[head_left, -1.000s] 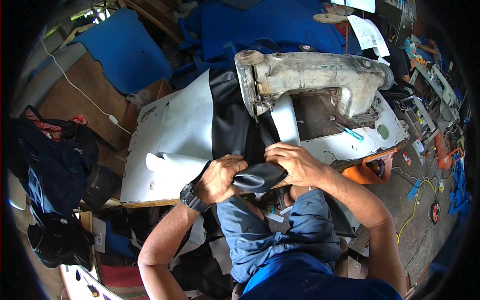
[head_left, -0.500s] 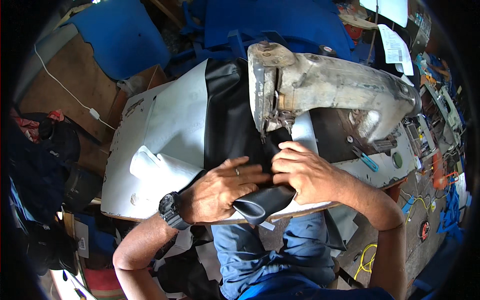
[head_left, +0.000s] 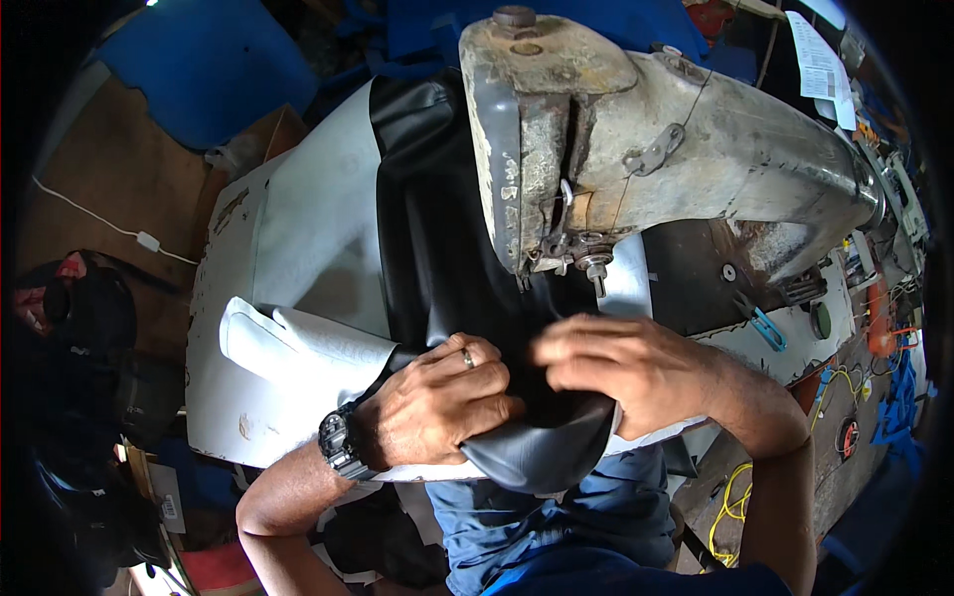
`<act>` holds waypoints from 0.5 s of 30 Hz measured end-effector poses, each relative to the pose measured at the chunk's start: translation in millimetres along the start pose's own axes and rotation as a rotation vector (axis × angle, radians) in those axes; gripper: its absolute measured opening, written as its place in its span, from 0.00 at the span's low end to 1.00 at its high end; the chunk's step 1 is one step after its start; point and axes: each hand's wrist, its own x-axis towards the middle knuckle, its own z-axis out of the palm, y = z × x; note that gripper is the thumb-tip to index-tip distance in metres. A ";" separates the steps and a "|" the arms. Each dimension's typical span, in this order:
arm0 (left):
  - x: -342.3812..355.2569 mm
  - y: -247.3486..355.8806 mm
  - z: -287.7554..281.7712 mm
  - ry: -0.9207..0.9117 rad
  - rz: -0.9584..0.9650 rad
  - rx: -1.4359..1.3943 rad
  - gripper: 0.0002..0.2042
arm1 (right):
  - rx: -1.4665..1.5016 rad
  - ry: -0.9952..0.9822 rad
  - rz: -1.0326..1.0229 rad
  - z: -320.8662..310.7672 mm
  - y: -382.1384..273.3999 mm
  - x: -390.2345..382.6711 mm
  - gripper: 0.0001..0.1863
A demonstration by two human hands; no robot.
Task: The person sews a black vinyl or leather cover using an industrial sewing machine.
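Note:
A long piece of black leather-like sheet [head_left: 427,228] with a pale backing [head_left: 318,338] lies across the white sewing table [head_left: 224,417], passing under the sewing machine's head [head_left: 522,169]. Its near end is folded up into a loose curl at the table's front edge. With curled fingers, my left hand [head_left: 442,397] grips this folded edge; a ring and a black wristwatch show. Opposite it, my right hand [head_left: 636,368] lies over the other side of the fold, below the needle area. Motion smears its fingertips, and its thumb is hidden.
Blue-handled thread snips [head_left: 763,326] and a round dark-green item [head_left: 821,320] sit at the table's right. Blue panels [head_left: 214,70] stand behind. Yellow cable [head_left: 733,507] lies on the floor at the right, and a white cord [head_left: 94,214] runs at the left.
My view has come closer to the machine. The hands have shifted slightly apart on the sheet, and the near fold now bulges wider. My left fingers have curled in more.

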 end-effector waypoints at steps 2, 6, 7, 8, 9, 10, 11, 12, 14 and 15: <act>6.6 4.3 -5.5 0.048 0.062 0.009 0.23 | -0.075 -0.004 0.087 -0.2 0.0 6.1 0.36; 1.4 -0.3 2.3 0.037 0.019 -0.075 0.22 | -0.264 -0.041 0.001 11.9 2.7 2.0 0.28; 0.0 -1.5 1.6 0.037 0.014 -0.073 0.22 | -0.261 -0.041 -0.004 11.3 0.9 0.6 0.28; -1.4 -3.0 1.3 0.055 0.017 -0.102 0.20 | -0.184 -0.067 -0.008 9.2 -0.5 -2.4 0.25; -2.7 -3.9 0.9 0.073 0.020 -0.131 0.19 | -0.108 -0.093 -0.013 6.2 -1.6 -4.6 0.22; -3.2 -3.2 1.0 0.072 0.015 -0.132 0.19 | -0.151 -0.084 -0.031 2.7 -3.9 -5.8 0.21; -2.9 -2.0 1.1 0.059 0.010 -0.123 0.19 | -0.146 -0.084 -0.032 0.4 -5.1 -5.7 0.21; -3.4 -1.6 1.2 0.047 0.005 -0.114 0.20 | -0.145 -0.054 -0.051 -1.6 -5.6 -5.2 0.21; -6.4 -4.3 -2.2 0.012 0.012 -0.139 0.22 | -0.140 -0.037 -0.074 -5.6 -7.0 -3.6 0.20; -7.6 -5.8 -3.4 -0.022 0.025 -0.164 0.23 | -0.136 -0.037 -0.076 -4.0 -6.3 -4.0 0.20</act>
